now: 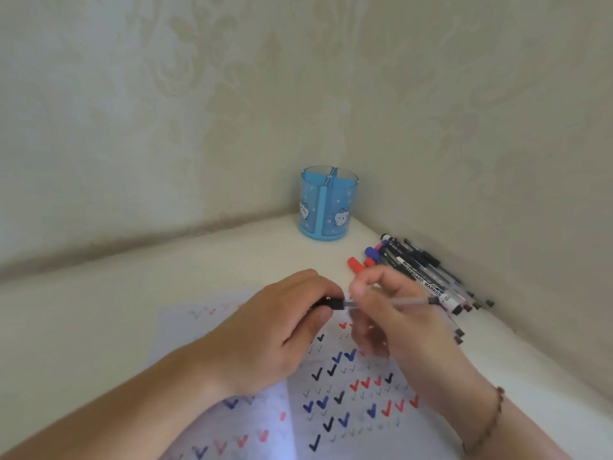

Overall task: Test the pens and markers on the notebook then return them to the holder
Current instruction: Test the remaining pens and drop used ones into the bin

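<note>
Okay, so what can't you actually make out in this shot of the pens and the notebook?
Head view only:
- Pen: tip hidden inside the black cap, itself half covered by the left hand.
- Right hand: blurred; its grip on the barrel is unclear.
- Pile of pens and markers: overlapping, count unreadable; only "BOARD MARKER" legible.
- Notebook: forearms cover part, bottom edge cuts it off.
- Holder: compartment bottoms out of sight.

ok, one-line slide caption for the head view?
Left hand and right hand hold a clear pen over the check-marked notebook; blue holder stands behind.
</note>
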A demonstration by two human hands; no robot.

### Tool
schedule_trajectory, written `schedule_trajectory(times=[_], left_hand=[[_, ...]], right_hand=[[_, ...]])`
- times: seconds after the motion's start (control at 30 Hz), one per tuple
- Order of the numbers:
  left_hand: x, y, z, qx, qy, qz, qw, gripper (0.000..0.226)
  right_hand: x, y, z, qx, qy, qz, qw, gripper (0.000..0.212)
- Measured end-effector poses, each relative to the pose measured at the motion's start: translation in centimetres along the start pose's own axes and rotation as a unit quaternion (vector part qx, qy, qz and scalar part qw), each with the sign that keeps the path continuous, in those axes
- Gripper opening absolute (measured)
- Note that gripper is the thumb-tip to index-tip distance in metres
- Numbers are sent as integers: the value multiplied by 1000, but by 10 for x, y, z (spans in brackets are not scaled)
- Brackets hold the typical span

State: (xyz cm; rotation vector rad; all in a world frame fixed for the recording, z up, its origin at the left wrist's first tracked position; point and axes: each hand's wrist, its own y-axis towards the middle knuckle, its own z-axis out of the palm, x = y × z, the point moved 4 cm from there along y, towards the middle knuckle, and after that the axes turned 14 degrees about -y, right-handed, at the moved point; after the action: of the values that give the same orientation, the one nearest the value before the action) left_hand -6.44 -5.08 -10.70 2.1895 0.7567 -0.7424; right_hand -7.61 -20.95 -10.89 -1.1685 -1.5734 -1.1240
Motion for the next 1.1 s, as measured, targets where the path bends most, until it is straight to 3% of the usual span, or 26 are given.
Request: schedule_trajectory(times=[0.13,0.23,0.37,0.5,0.63,0.77,0.87,1.1], left_hand=[[-2,-1,1,61,-31,2,998,21],[0,1,-2,60,-30,9,998,27],[9,0,-11,36,-44,-11,998,25],[22,-1,-14,20,-62,-39,997,28],[24,-1,-7,39,-40,-17,998,28],[28,1,-2,66,-18,-17,998,27],[29,1,-1,75,24,22,997,26],[31,1,-1,72,16,23,997,25]], right_hand=[[2,0,3,56,-25,0,998,19],[6,-3,-3,65,-16,-17,998,20],[13,-6,-21,6,-15,-7,1000,14],[14,-24,-40,-4,-119,8,993,16],[-12,-59,-44,-48,-135,42,989,27],[-31,-68,-52,-142,-154,49,977,42],[-33,-66,-48,-129,-198,37,971,40],[-30,-66,-44,-101,-253,22,962,38]])
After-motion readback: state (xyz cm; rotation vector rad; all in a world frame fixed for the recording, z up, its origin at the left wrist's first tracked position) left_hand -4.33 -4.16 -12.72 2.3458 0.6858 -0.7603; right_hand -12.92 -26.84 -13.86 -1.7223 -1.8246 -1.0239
